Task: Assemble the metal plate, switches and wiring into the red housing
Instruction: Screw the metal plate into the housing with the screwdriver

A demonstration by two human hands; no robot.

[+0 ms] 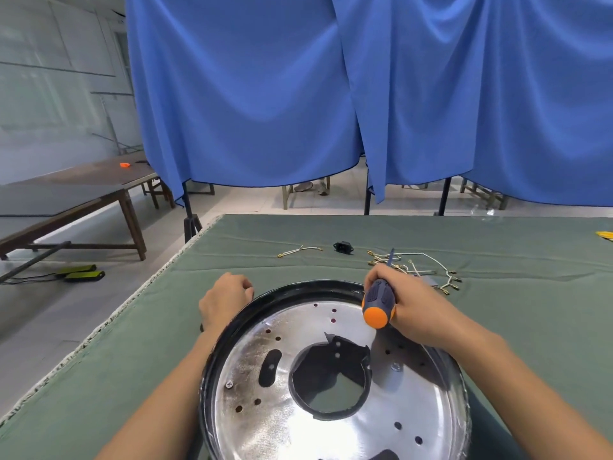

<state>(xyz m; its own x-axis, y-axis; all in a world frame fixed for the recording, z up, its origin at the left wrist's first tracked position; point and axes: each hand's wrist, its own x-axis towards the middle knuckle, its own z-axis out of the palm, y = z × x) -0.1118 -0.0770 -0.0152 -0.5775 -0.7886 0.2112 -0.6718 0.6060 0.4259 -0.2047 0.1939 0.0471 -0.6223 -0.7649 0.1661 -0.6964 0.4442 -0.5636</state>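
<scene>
A round shiny metal plate (265,410) with several holes and a large central cutout lies inside a black-rimmed housing (212,353) on the green table, close to me. Two screws sit in the plate, one at the left (229,384) and one at the right (395,366). My left hand (225,298) rests with curled fingers against the rim's outer left edge; whether it grips the rim is unclear. My right hand (408,307) grips a screwdriver (379,302) with a dark blue and orange handle, shaft pointing away over the far rim. No red shows on the housing from here.
Beyond the housing lie a bundle of white wires with brass terminals (428,272), a separate short wire (300,251) and a small black socket part (343,247). The green cloth's left edge (109,322) drops to the floor. Blue curtains (331,94) hang behind the table.
</scene>
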